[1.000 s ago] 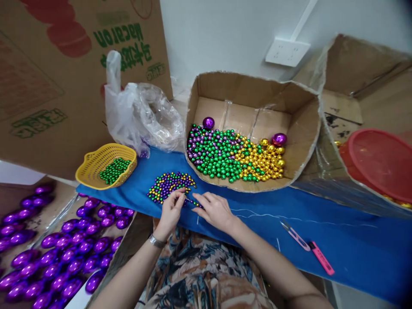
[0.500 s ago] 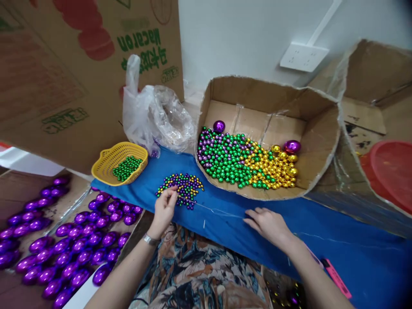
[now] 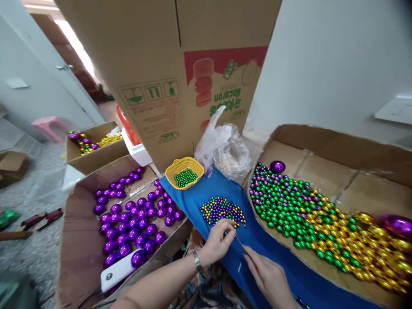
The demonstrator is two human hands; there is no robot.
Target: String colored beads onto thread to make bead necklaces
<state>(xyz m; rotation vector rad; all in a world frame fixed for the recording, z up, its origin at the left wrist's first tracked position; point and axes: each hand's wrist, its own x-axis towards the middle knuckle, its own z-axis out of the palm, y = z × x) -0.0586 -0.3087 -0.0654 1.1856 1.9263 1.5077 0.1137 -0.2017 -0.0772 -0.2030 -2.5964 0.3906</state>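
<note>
My left hand (image 3: 219,242), with a silver watch at its wrist, is closed in a pinch at the near edge of a pile of small purple, green and gold beads (image 3: 222,210). A thin needle (image 3: 239,241) runs from its fingertips to my right hand (image 3: 265,274), which pinches the other end. Whether a bead sits on the needle under my left fingers is hidden. The beads lie on a blue cloth (image 3: 220,184). Behind them stands a yellow basket (image 3: 183,162) with small green beads inside.
To the right, a cut-down carton (image 3: 302,133) holds larger green, gold and purple beads. At left, another carton (image 3: 79,240) holds shiny purple balls (image 3: 131,223) and a white power bank-like device (image 3: 117,271). Clear plastic bags (image 3: 230,150) lean against a tall Macaron box (image 3: 154,56).
The view has swung left, bringing the purple-ball carton and a doorway into sight. My right hand has come close to my left, where before the two were apart with thread stretched between.
</note>
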